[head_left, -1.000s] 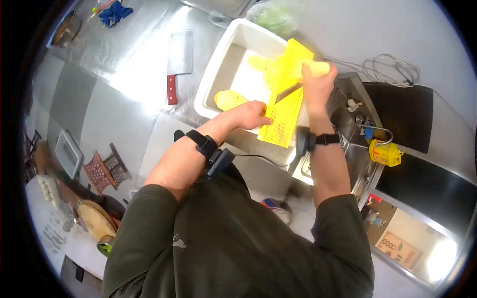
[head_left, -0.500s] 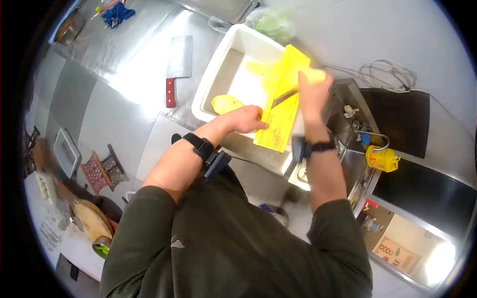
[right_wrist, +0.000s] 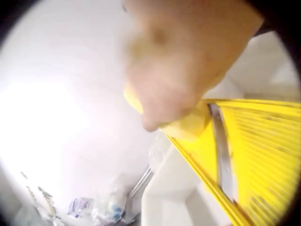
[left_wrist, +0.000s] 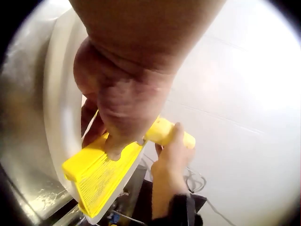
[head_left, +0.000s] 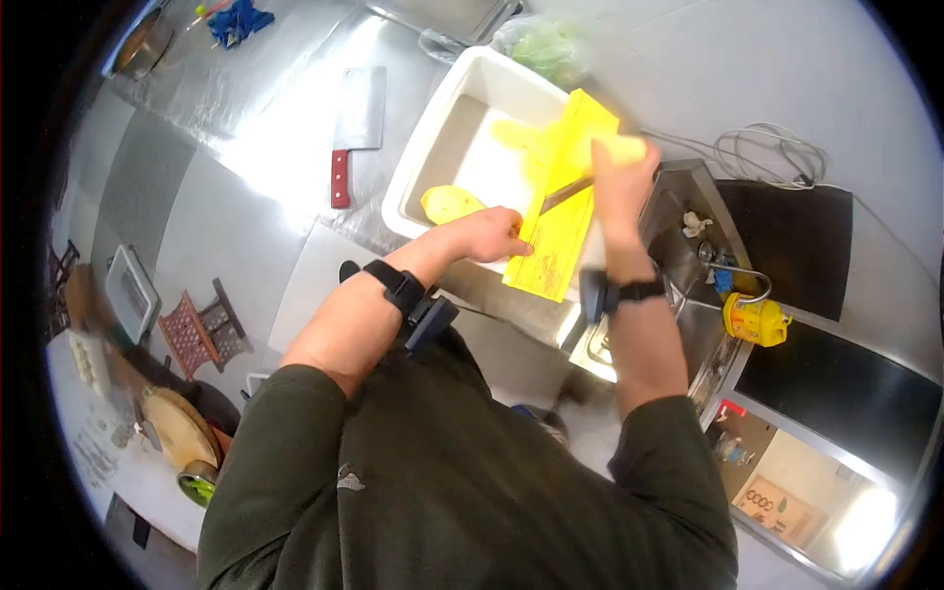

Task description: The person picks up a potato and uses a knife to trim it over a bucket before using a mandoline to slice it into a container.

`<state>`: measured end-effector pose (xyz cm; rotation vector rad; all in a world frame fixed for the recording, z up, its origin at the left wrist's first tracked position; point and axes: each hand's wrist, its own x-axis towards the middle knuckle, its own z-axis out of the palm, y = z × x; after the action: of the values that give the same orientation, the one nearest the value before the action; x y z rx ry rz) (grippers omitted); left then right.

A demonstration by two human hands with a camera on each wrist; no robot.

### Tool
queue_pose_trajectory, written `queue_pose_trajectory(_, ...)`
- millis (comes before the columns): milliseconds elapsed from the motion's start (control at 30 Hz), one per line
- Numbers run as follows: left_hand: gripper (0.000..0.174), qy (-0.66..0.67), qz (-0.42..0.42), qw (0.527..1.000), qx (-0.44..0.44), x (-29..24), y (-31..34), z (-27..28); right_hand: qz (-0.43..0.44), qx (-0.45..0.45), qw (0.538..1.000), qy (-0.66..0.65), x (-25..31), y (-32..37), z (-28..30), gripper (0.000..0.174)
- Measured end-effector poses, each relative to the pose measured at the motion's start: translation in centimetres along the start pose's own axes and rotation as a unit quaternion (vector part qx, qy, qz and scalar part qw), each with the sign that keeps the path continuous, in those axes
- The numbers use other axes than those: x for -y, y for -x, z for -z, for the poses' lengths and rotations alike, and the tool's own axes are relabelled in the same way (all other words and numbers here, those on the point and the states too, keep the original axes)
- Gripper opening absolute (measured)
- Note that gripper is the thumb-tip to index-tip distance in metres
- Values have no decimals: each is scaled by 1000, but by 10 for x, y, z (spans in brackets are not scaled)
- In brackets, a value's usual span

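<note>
A yellow slicer board (head_left: 553,246) with a metal blade lies slanted across a white tub (head_left: 401,202). My left hand (head_left: 489,234) grips its lower end, the thumb on the ridged face in the left wrist view. My right hand (head_left: 621,187) holds a peeled yellow potato-like piece (left_wrist: 162,132) against the board's upper part, beside the blade (right_wrist: 223,150). Inside the tub, near my left hand, lies another peeled yellow piece (head_left: 450,204). Pale yellow slices (head_left: 511,135) lie in the tub beside the board.
A cleaver (head_left: 360,108) with a red handle lies left of the tub on the metal counter. Behind the tub is a plastic bag (head_left: 543,47) with something green. To the right are a sink (head_left: 678,211), a yellow bottle (head_left: 755,321) and a coiled cable (head_left: 772,152).
Since a second ago, the right hand with its piece has shifted slightly down and left in the head view. The left hand keeps its grip on the board.
</note>
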<state>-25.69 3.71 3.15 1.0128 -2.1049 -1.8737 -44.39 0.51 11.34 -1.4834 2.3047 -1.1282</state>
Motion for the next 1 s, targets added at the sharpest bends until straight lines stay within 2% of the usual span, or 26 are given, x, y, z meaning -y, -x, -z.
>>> queue_pose_trajectory(33, 44, -9, 3, 1000, 11, -3, 1, 2, -16, 8, 1000, 21, 11, 23, 11, 58)
queue_pose_trajectory(100, 45, 1, 6, 1000, 15, -1, 1, 5, 87, 12, 995, 56, -32, 72, 25, 59)
queue_pose_trajectory(167, 45, 10, 2, 1000, 10, 4, 0, -2, 180, 21, 983, 32, -31, 127, 46, 60)
queue_pose_trajectory(200, 45, 5, -4, 1000, 5, 6, -1, 0, 136, 33, 989, 45, -28, 139, 47, 60)
queue_pose_trajectory(267, 44, 4, 3, 1000, 4, 9, -4, 0, 212, -7, 977, -19, -45, 117, 33, 58)
queue_pose_trajectory(333, 43, -6, 6, 1000, 6, 6, -4, -1, 40, 17, 996, -81, -27, 60, 12, 58)
queue_pose_trajectory(400, 43, -9, 22, 1000, 17, 1, -1, 1, 5, -24, 996, -81, -11, 5, -7, 59)
queue_pose_trajectory(500, 43, 18, 12, 1000, 11, 4, -2, 0, -16, 4, 1000, -17, -6, -11, -3, 62)
queue_pose_trajectory(567, 43, -1, 15, 1000, 19, -7, -1, 8, 12, 24, 999, 27, -4, 36, 20, 59)
queue_pose_trajectory(600, 43, -13, 31, 999, 31, -7, 1, 7, 63, 14, 990, 122, -20, 63, 27, 56)
queue_pose_trajectory(633, 43, 21, 13, 999, 27, 0, 0, 4, 111, 9, 970, 216, -33, 91, 34, 54)
queue_pose_trajectory(700, 42, 6, 10, 1000, 19, -1, 2, 5, 217, 6, 972, 86, -26, 127, 49, 49)
queue_pose_trajectory(733, 42, -17, 8, 1000, 15, -1, 2, 4, 219, 11, 972, 85, -28, 119, 46, 49)
queue_pose_trajectory(800, 43, -11, 13, 1000, 17, 1, 2, 0, 277, 4, 948, 156, -36, 87, 33, 48)
queue_pose_trajectory(833, 43, -10, 13, 1000, 17, 2, 0, 0, 175, 0, 984, 24, -33, 65, 19, 48)
queue_pose_trajectory(867, 43, -15, 15, 1000, 15, 3, -2, 3, 68, -5, 992, -110, -25, 37, 3, 47)
queue_pose_trajectory(933, 44, 6, 16, 1000, 9, 3, 0, -1, -2, -32, 999, -36, -7, -14, -8, 47)
queue_pose_trajectory(1000, 44, -2, 21, 1000, 20, -2, 4, 0, -3, -23, 1000, -10, 3, -6, 2, 47)
